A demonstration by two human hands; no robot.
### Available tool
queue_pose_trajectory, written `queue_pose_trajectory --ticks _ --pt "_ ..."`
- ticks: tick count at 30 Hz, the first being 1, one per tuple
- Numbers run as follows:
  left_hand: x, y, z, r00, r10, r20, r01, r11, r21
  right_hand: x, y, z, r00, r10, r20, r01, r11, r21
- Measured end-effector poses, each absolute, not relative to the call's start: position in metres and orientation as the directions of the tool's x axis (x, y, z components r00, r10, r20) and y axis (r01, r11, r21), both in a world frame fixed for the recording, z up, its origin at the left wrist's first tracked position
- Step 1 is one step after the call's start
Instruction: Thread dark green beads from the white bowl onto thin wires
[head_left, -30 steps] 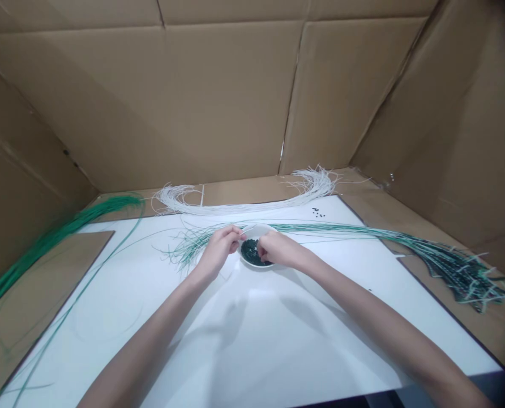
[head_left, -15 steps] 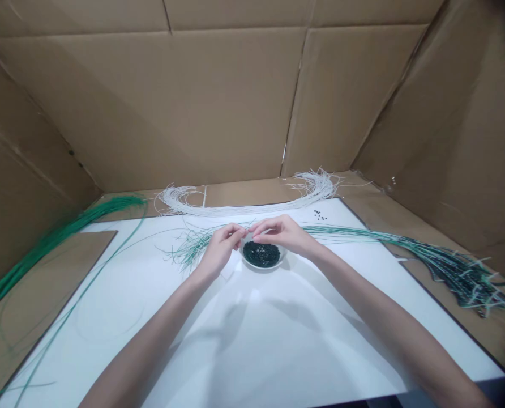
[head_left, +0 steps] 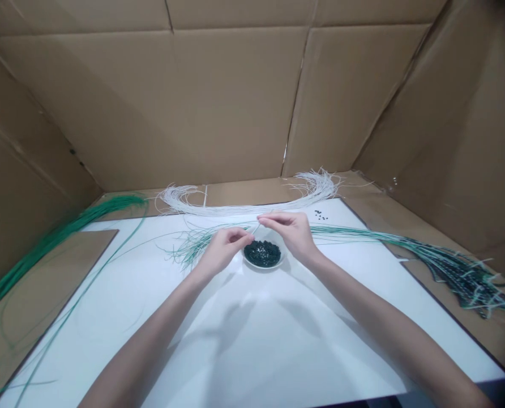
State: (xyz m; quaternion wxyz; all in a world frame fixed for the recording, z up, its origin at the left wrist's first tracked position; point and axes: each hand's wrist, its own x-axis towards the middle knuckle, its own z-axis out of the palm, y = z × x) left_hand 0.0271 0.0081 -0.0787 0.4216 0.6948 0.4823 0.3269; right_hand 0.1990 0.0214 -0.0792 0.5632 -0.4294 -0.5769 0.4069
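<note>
A small white dish (head_left: pixel 278 263) full of dark green beads (head_left: pixel 261 253) sits on the white table (head_left: pixel 278 340). My left hand (head_left: pixel 222 247) is just left of the dish, fingers pinched on a thin white string (head_left: pixel 255 230). My right hand (head_left: pixel 292 231) hovers over the dish's far right side, thumb and forefinger pinched near the string's end; whether a bead is between them is too small to tell. A fan of green and white strings (head_left: pixel 363 233) lies behind both hands.
A bundle of white strings (head_left: pixel 244 207) curves along the table's far edge. Green cords (head_left: pixel 57 235) trail off to the left over a cardboard sheet (head_left: pixel 35 294). Beaded strands (head_left: pixel 465 275) pile at the right. A few loose beads (head_left: pixel 319 215) lie beyond. Cardboard walls enclose all sides.
My right hand lifted out of the bead dish and moved up and right, pinched. My left hand stayed beside the dish, holding the string.
</note>
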Motion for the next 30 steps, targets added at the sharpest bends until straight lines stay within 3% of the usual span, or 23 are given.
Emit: queue_pose_trajectory --ticks 3,5,8,12,15,18,30 --pt "0.012 0.011 -0.071 0.366 0.930 0.024 0.599 -0.255 0.759 0.206 0.025 -0.073 0.083 0.949 0.306 0.028 0.304 -0.952" --pt "0.005 0.011 -0.066 0.335 0.942 0.026 0.641 -0.248 0.726 0.207 0.025 -0.072 0.084 0.950 0.302 0.027 0.301 -0.953" --pt "0.007 0.007 -0.061 0.332 0.941 0.063 0.562 -0.251 0.788 0.201 0.021 -0.075 0.035 0.955 0.294 0.030 0.294 -0.955" --pt "0.024 0.003 -0.067 0.407 0.909 0.092 0.323 -0.238 0.916 0.191 0.014 -0.080 -0.080 0.946 0.313 0.013 0.315 -0.949" --pt "0.035 0.003 -0.076 0.339 0.938 0.074 0.176 -0.140 0.974 0.190 0.011 -0.080 -0.128 0.938 0.321 0.015 0.325 -0.946" --pt "0.036 0.005 -0.080 0.276 0.961 0.021 0.078 -0.044 0.996 0.193 0.012 -0.076 -0.068 0.928 0.367 0.035 0.370 -0.929" --pt "0.030 -0.001 -0.063 0.243 0.963 0.111 0.220 -0.167 0.961 0.207 0.008 -0.076 -0.057 0.967 0.249 -0.077 0.245 -0.967"
